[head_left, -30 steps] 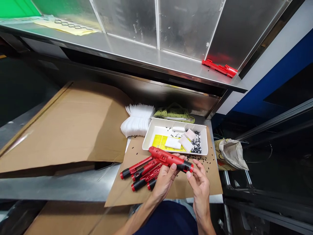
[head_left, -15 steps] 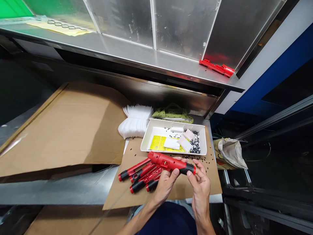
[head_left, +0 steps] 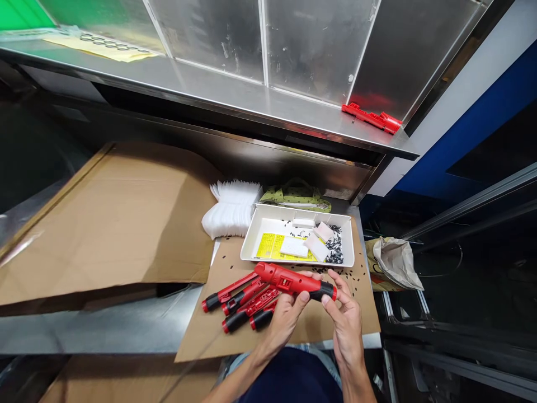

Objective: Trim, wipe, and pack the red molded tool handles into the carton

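Note:
Both hands hold one red and black tool (head_left: 289,281) just above a cardboard sheet (head_left: 218,330). My left hand (head_left: 285,319) grips its middle from below, fingers wrapped round the body. At the tool's black right end, my right hand (head_left: 346,322) pinches with its fingertips. Several more red and black tools (head_left: 241,302) lie in a fan on the cardboard to the left of my hands. Behind them stands a white tray (head_left: 255,238) with small black parts, white pieces and a yellow label.
A stack of white pieces (head_left: 230,210) lies left of the tray, a green bag (head_left: 296,197) behind it. A large cardboard sheet (head_left: 113,218) covers the left bench. A red part (head_left: 369,117) rests on the steel shelf above. A crumpled paper bag (head_left: 394,263) sits at the right.
The tool in my hands has shifted slightly to the right and levelled a little. Both hands keep their grip. The view has drifted a bit.

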Motion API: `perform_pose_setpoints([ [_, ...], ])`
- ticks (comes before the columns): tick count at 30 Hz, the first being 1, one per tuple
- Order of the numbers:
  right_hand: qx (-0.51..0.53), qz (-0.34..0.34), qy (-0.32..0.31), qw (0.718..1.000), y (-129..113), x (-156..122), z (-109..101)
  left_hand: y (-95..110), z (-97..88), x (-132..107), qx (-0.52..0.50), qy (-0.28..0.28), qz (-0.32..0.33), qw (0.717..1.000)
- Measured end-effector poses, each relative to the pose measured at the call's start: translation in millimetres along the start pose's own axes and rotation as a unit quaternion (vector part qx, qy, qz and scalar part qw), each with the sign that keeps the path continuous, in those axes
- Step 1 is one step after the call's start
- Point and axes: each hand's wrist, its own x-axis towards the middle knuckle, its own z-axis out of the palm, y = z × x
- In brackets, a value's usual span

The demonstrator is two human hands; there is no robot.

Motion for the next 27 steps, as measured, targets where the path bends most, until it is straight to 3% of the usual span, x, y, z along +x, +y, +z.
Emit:
perform_pose_setpoints([
  [11, -0.054, 0.002, 0.04, 0.998, 0.2, 4.0, 7.8, 2.3, 0.4, -7.8, 0.089, 0.052, 0.05, 0.993],
  [16, -0.043, -0.006, -0.02, 0.999, -6.8, -1.4, -13.4, 15.0, 2.1, 4.1, -0.083, 0.074, -0.013, 0.994],
  [23, -0.179, -0.068, 0.074, 0.979, -14.8, 0.8, -40.1, 34.0, 0.2, 10.9, -0.165, 0.098, -0.063, 0.979],
  [27, -0.266, -0.08, 0.077, 0.958, 1.4, 11.6, -51.5, 35.4, -4.1, 11.0, -0.152, 0.102, -0.06, 0.981],
])
